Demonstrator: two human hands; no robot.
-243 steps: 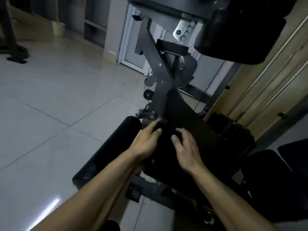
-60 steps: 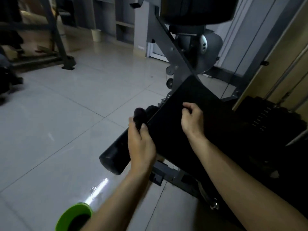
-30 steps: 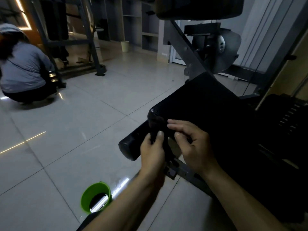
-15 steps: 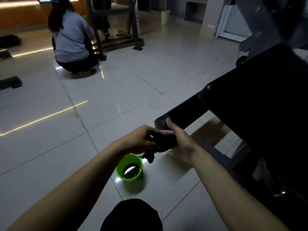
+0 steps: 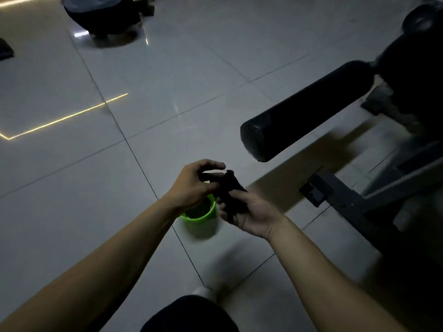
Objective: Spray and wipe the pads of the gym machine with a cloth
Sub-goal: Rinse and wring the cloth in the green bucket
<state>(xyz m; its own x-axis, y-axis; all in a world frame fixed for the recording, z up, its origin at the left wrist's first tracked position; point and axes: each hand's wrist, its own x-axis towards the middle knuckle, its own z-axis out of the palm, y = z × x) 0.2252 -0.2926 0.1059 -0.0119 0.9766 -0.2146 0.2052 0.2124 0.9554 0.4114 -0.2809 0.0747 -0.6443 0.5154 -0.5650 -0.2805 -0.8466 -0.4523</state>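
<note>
A dark cloth [image 5: 229,193] hangs bunched between both my hands, just above a green cup [image 5: 200,218] that stands on the floor tiles. My left hand [image 5: 191,185] pinches the cloth's top end with curled fingers. My right hand [image 5: 251,212] lies palm up under the cloth and grips its lower part. The machine's black roller pad [image 5: 304,111] sticks out to the upper right, apart from my hands. No spray bottle shows.
The machine's dark steel base frame [image 5: 347,200] runs along the floor at the right. A crouching person [image 5: 103,13] is at the top left. Pale glossy floor tiles [image 5: 96,176] spread to the left. My dark knee [image 5: 189,315] is at the bottom edge.
My view has tipped down and left, away from the big pad. Both hands have come off the pad with the cloth and now hold it over the green cup.
</note>
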